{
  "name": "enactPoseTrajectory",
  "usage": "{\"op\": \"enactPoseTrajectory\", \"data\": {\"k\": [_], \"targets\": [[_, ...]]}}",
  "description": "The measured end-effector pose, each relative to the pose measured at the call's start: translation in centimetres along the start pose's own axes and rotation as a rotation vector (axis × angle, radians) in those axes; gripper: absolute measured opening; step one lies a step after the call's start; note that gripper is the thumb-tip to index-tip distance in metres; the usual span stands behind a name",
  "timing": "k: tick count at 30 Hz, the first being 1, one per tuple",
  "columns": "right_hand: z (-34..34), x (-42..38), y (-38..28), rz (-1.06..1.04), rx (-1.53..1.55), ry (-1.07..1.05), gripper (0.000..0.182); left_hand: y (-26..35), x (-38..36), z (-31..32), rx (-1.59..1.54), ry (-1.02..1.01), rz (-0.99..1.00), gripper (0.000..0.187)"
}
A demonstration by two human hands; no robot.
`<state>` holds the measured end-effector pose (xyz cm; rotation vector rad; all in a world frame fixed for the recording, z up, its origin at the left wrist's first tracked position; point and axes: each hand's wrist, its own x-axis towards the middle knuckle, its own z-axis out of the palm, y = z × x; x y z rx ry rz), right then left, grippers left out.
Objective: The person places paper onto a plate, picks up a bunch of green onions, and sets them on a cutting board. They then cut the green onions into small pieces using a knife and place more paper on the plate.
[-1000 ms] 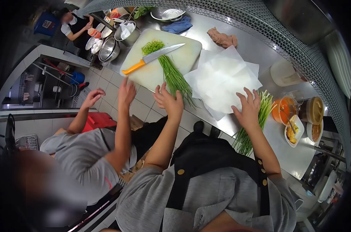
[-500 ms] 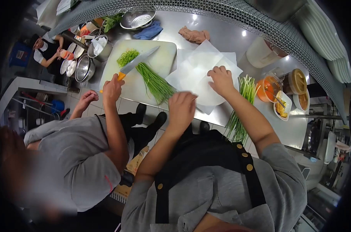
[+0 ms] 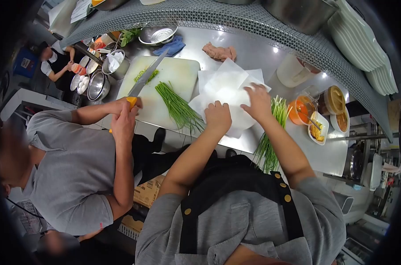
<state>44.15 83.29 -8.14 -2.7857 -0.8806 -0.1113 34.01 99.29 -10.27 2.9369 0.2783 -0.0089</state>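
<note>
Several overlapping sheets of white paper [image 3: 225, 91] lie fanned out like a star on the steel counter in front of me. At their near left part, my left hand [image 3: 218, 117] has its fingers bent closed over the paper. My right hand [image 3: 258, 104] rests against the right side of the sheets, thumb and fingers apart. Just left of the paper, a bunch of chives [image 3: 178, 105] lies on the white cutting board [image 3: 191, 73]. Another bundle of long green stalks [image 3: 271, 141] lies beside my right forearm and hangs over the counter's near edge.
A co-worker [image 3: 76, 163] at my left holds a knife [image 3: 148, 74] over the board, beside chopped greens. To the right stand an orange-filled container [image 3: 302, 109] and a white dish [image 3: 319, 130]. A mesh shelf [image 3: 227, 20] with stacked plates [image 3: 357, 39] spans the back.
My left hand has moved right and up onto the paper; my right hand has shifted slightly and spread its thumb. The co-worker's hands have come together at the knife handle.
</note>
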Motion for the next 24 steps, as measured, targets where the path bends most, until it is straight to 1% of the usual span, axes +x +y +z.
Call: {"op": "enactPoseTrajectory", "data": {"k": [1, 2, 4, 5, 6, 7, 8, 9, 10, 11, 13, 14, 16, 19, 22, 24], "targets": [[-0.5, -1.2, 0.2, 0.123, 0.010, 0.110, 0.079, 0.2, -0.6, -1.1, -0.042, 0.032, 0.026, 0.038], [-1.0, -2.3, 0.4, 0.235, 0.025, 0.217, 0.080, 0.4, -1.1, -2.2, -0.041, 0.039, 0.000, 0.038], [1.9, -4.2, 3.5, 0.364, 0.187, 0.342, 0.085, 0.5, -2.9, -4.2, -0.227, 0.183, 0.125, 0.039], [4.8, -4.6, 6.5, 0.436, 0.514, 0.369, 0.083, 0.1, -3.9, -5.1, -0.217, 0.192, 0.096, 0.039], [6.9, -5.1, 8.2, 0.516, 0.841, 0.382, 0.080, -0.2, -5.2, -5.9, -0.420, 0.111, 0.154, 0.038], [6.1, -5.2, 7.6, 0.506, 0.851, 0.370, 0.080, -0.5, -6.4, -6.3, -0.626, 0.028, 0.218, 0.038], [4.1, -5.0, 6.9, 0.791, 1.066, 0.243, 0.077, -1.1, -7.4, -6.3, -0.621, 0.034, 0.207, 0.038], [2.9, -4.9, 6.4, 1.082, 1.266, 0.101, 0.074, -1.9, -8.6, -6.0, -0.901, -0.123, 0.134, 0.037], [3.5, -4.7, 7.3, 1.082, 1.467, -0.003, 0.068, -2.6, -9.6, -5.9, -1.180, -0.288, 0.057, 0.037], [3.8, -4.8, 7.4, 1.088, 1.467, -0.010, 0.068, -3.0, -10.9, -5.8, -1.180, -0.293, 0.050, 0.037], [4.3, -4.1, 7.4, 0.985, 1.733, -0.132, 0.060, -4.2, -12.6, -5.8, -1.195, -0.247, -0.064, 0.033], [4.0, -3.9, 6.9, 0.988, 1.736, -0.137, 0.060, -4.6, -13.3, -6.2, -1.161, -0.264, -0.125, 0.033], [3.3, -3.2, 6.0, 1.005, 1.596, -0.103, 0.055, -5.6, -14.4, -5.3, -1.160, -0.236, -0.155, 0.033], [4.4, -2.6, 7.1, 0.989, 1.625, -0.111, 0.054, -6.4, -15.7, -3.7, -1.177, -0.206, -0.209, 0.032], [3.8, -2.5, 7.2, 0.968, 1.672, -0.121, 0.058, -6.5, -16.4, -3.9, -1.166, -0.214, -0.239, 0.032], [4.2, -2.5, 7.5, 0.985, 1.649, -0.138, 0.061, -6.5, -16.5, -4.3, -1.141, -0.230, -0.239, 0.032]]}}
